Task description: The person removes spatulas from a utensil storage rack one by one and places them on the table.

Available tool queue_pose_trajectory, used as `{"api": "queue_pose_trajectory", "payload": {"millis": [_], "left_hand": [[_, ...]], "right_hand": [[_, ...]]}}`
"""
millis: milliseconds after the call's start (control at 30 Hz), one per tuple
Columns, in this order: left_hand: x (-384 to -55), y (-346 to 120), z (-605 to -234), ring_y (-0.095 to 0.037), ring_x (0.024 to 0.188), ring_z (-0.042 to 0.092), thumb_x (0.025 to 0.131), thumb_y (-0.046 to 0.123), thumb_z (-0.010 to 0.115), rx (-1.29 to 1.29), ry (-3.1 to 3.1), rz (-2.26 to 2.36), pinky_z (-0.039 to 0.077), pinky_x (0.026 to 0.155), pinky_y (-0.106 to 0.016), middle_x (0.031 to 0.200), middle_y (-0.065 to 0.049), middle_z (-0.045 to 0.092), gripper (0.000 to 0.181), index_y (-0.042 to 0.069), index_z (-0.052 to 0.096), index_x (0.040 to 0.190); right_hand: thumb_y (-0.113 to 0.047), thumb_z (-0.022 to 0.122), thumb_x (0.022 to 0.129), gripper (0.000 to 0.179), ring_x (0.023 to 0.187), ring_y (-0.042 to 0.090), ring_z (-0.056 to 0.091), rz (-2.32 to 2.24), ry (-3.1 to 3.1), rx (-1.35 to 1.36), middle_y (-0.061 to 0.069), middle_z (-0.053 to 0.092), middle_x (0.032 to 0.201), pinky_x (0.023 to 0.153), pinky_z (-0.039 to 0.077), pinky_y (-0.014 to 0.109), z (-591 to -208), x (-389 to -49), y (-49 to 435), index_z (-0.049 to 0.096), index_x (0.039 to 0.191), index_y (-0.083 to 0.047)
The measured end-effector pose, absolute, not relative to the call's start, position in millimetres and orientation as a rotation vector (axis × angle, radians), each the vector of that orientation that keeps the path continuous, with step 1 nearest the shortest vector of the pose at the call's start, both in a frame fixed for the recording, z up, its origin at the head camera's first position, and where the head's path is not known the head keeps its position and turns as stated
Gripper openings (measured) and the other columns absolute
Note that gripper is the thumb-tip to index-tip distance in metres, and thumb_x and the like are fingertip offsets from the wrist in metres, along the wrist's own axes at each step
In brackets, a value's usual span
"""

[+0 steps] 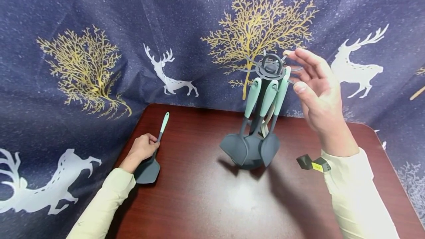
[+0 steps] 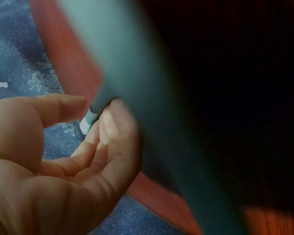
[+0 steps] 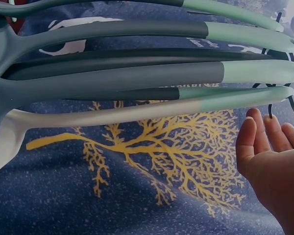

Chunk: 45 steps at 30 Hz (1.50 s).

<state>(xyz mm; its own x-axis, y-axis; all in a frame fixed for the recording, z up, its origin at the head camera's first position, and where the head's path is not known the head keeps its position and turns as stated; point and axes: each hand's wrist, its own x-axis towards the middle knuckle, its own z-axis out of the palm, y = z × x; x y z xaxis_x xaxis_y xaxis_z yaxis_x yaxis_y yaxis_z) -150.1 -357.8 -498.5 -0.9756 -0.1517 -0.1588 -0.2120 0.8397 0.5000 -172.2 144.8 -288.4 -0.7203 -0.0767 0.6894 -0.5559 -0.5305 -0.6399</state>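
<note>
At the left side of the table, my left hand (image 1: 142,146) pinches the dark grey shaft of a spatula (image 1: 148,172) with a mint handle end. Its broad blade points toward me; in the left wrist view that spatula (image 2: 152,103) is a large blur close to the camera. My right hand (image 1: 320,91) is raised beside the top of a dark utensil rack (image 1: 267,71), fingers spread around a hook. Several mint-handled utensils hang there, among them a grey turner (image 1: 235,146) and, in the right wrist view, a beige-shafted utensil (image 3: 112,117).
The reddish-brown wooden table (image 1: 199,194) has rounded corners. Directly behind it hangs a dark blue cloth (image 1: 186,28) printed with deer and golden trees. A black strap piece with a yellow label (image 1: 317,166) sticks out from my right wrist.
</note>
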Motion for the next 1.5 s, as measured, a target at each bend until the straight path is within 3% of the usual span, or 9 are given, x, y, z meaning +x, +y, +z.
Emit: {"api": "queue_pose_trajectory", "payload": {"millis": [367, 600, 1100, 1500], "left_hand": [[-145, -355, -496, -0.03, 0.094, 0.068, 0.099, 0.024, 0.069, -0.305, 2.881, 0.799, 0.052, 0.084, -0.044, 0.099, -0.014, 0.073, 0.029, -0.001, 0.069, 0.113], [-142, -355, -496, -0.03, 0.096, 0.069, 0.1, 0.025, 0.068, -0.323, 2.872, 0.806, 0.053, 0.086, -0.046, 0.102, -0.014, 0.075, 0.031, -0.001, 0.068, 0.117], [-134, -341, -477, -0.026, 0.092, 0.071, 0.1, 0.023, 0.066, -0.251, 2.996, 0.85, 0.052, 0.08, -0.042, 0.104, -0.009, 0.075, 0.025, 0.006, 0.072, 0.117], [-131, -314, -464, -0.022, 0.089, 0.069, 0.101, 0.023, 0.066, -0.161, 3.02, 0.971, 0.051, 0.082, -0.038, 0.1, -0.006, 0.074, 0.02, 0.009, 0.073, 0.113]], "right_hand": [[0.009, 0.072, 0.092, 0.058, 0.12, 0.029, 0.061, 2.301, -1.355, 0.985, 0.027, 0.054, 0.148, 0.097, 0.049, 0.032, -289, -172, 145, 0.052, 0.147, 0.009], [0.014, 0.064, 0.092, 0.056, 0.12, 0.03, 0.061, 2.31, -1.35, 0.994, 0.028, 0.054, 0.148, 0.096, 0.049, 0.031, -288, -172, 145, 0.052, 0.146, 0.009], [0.01, 0.071, 0.092, 0.058, 0.118, 0.029, 0.061, 2.331, -1.332, 0.991, 0.027, 0.054, 0.147, 0.099, 0.049, 0.032, -288, -172, 145, 0.052, 0.147, 0.008], [0.008, 0.074, 0.091, 0.059, 0.119, 0.031, 0.06, 2.339, -1.306, 0.988, 0.027, 0.054, 0.147, 0.1, 0.049, 0.033, -288, -173, 144, 0.052, 0.146, 0.009]]}}
